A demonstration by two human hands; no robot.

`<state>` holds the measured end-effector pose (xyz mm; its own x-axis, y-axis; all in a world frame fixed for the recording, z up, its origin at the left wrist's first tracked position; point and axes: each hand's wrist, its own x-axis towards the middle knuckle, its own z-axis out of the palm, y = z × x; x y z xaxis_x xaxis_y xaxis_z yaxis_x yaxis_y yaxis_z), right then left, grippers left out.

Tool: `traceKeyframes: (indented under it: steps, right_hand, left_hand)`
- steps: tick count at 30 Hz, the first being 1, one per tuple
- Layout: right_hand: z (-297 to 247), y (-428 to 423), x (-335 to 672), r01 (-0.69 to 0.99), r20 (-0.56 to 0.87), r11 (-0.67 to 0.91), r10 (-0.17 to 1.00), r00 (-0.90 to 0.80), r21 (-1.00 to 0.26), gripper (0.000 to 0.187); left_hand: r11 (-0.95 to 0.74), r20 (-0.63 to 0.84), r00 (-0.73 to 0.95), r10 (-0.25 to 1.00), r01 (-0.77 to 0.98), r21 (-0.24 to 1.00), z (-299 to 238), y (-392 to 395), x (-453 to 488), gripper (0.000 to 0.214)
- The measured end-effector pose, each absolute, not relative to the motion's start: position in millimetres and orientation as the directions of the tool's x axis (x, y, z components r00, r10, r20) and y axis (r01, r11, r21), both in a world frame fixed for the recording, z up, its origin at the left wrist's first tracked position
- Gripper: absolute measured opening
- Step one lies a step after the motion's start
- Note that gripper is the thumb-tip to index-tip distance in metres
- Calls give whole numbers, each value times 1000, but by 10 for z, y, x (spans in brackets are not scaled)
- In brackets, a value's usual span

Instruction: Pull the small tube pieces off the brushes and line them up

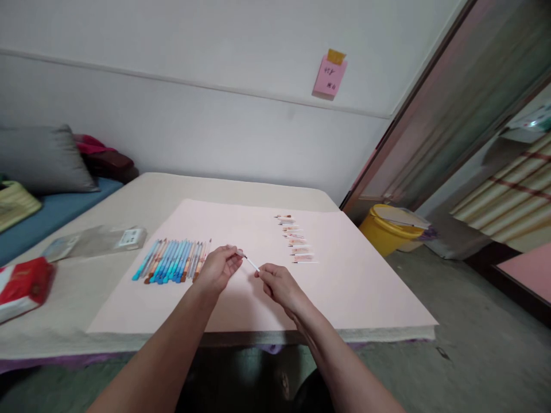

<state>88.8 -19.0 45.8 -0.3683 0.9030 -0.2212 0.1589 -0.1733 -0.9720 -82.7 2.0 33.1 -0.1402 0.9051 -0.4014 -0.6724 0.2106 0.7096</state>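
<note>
My right hand [279, 284] pinches the end of a thin white pen refill [253, 264] above the pink sheet. The refill's dark tip points up and left to a small pale pen piece [236, 250], which my left hand [218, 268] holds between its fingers. Whether the tip sits inside that piece I cannot tell. Just left of my left hand lies a row of several pens [174, 261], blue, grey and brown. Farther right, a column of several slim white refills [303, 250] with pale printed pen parts lies on the sheet.
The pink sheet [344, 287] covers much of the pale table. At left lie a clear plastic bag [101, 241] and a red and white packet [26, 287]. A yellow bin [381, 232] stands beyond the right edge. A wall [193, 126] closes off the back.
</note>
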Motion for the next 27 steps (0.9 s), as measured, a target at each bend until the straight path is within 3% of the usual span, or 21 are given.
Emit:
traceKeyframes:
  steps: [5,10,20,27]
  right_hand:
    - [477,-183,959,389,-89,74,919,-384,-918,21]
    - [561,-211,982,653,-5,250,932,-363,-715,23]
    - [568,-230,958,877,-4,311,942,-336,-365,27]
    - [637,-337,945,924,-3,376,926,-377,-71,26]
  left_hand:
    - [232,-404,-116,907,-664,711,317,23,-831,9]
    - [253,-412,-114,904,-635,730,315,27,-808,8]
    - [346,-415,26,910,-601,720,334,-49,-630,6]
    - [358,-532,-52,845,-684,635,234,-19,-609,11]
